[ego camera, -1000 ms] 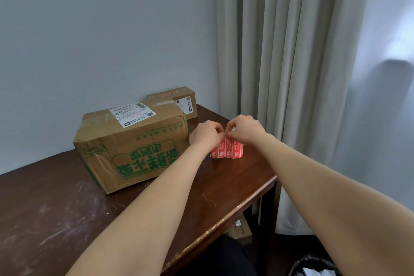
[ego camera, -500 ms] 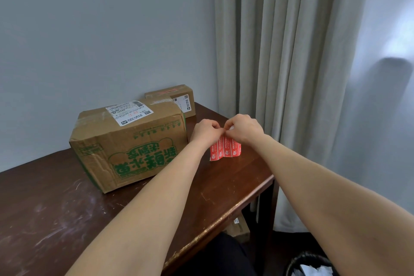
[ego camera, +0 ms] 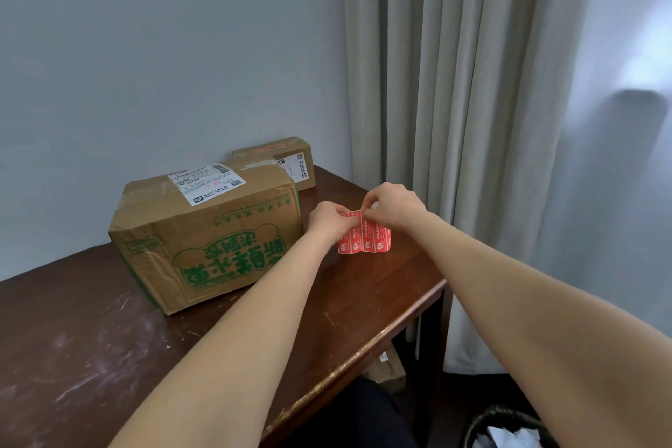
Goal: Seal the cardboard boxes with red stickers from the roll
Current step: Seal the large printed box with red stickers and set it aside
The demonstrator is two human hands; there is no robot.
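The red sticker strip [ego camera: 364, 241] is pinched at its top edge by both hands' grips, left hand [ego camera: 329, 220] and right hand [ego camera: 394, 205], above the tabletop [ego camera: 381, 302], beside the large cardboard box [ego camera: 207, 236]

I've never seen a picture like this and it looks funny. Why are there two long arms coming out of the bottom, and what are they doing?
The camera sits on a person's head and looks forward and down, so you see that person's own arms, as if they were yours. There is no robot here, just two bare hands.

The left hand and the right hand meet over a strip of red stickers. Both pinch its top edge, as if to peel one sticker off.

Everything sits on a dark brown table. To the left is a big cardboard box with green print and a white label on top. Behind it is a smaller cardboard box. The stickers are for sealing these boxes.

On the right hangs a curtain, and a black bin stands on the floor.
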